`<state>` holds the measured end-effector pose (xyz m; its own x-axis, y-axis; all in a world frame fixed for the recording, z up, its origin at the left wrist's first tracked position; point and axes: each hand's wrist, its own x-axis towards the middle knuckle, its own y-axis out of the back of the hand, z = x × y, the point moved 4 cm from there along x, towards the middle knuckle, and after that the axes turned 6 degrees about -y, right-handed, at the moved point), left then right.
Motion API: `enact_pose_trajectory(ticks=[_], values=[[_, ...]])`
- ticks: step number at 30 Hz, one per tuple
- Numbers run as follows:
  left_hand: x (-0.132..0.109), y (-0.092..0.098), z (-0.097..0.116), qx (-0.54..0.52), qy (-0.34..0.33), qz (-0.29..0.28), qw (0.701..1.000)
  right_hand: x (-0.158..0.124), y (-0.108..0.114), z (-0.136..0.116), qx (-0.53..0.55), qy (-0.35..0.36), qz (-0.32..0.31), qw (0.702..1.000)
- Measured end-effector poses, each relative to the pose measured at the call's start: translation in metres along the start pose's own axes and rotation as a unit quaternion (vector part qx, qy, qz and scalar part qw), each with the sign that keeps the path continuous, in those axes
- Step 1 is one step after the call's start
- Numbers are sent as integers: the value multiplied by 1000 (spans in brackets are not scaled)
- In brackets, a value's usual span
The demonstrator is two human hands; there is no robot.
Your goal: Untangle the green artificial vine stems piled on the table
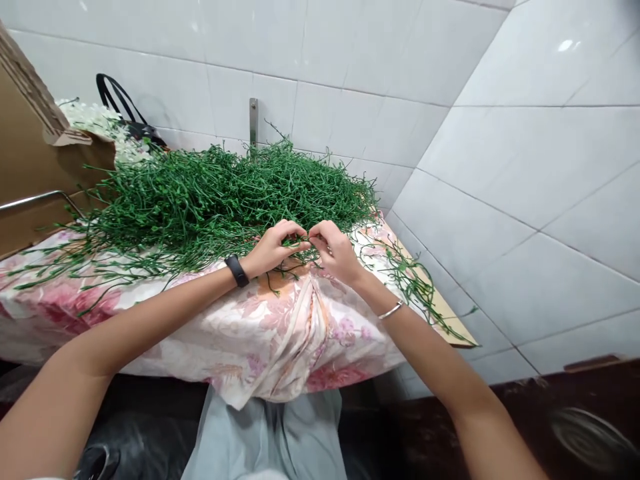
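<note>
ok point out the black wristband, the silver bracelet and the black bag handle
black wristband [237,271], head view, on the band's face at the left wrist
silver bracelet [391,310], head view, mid-band on the right wrist
black bag handle [116,97], head view, on the strap loop

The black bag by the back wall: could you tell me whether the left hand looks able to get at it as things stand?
Probably not easily: the black bag sits behind the heap of green stems, and the left hand is pinching a stem.

You find no readable text, label, brand, number or sign here: none on the white wall tiles, the floral cloth or the brown cardboard.
</note>
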<state>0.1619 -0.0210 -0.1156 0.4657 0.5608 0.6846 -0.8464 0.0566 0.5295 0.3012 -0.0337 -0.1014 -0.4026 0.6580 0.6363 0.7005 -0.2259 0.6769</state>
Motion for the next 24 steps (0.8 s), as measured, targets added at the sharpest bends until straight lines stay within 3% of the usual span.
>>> enact_pose_trajectory(ticks=[4,8,12,17,24], values=[[1,-2,-1,-24,7,9,1000,0,3,-1,27,-11,-31,999],[3,-1,-4,-45,13,-17,999,-1,5,-5,8,8,-66,998],[5,3,-7,-67,21,-79,994,-1,5,-6,-28,17,-94,995],[6,5,-5,-27,9,-185,982,0,0,-1,-13,-8,-178,984],[5,9,5,-22,-6,-209,978,1,3,-5,12,-6,-190,982]])
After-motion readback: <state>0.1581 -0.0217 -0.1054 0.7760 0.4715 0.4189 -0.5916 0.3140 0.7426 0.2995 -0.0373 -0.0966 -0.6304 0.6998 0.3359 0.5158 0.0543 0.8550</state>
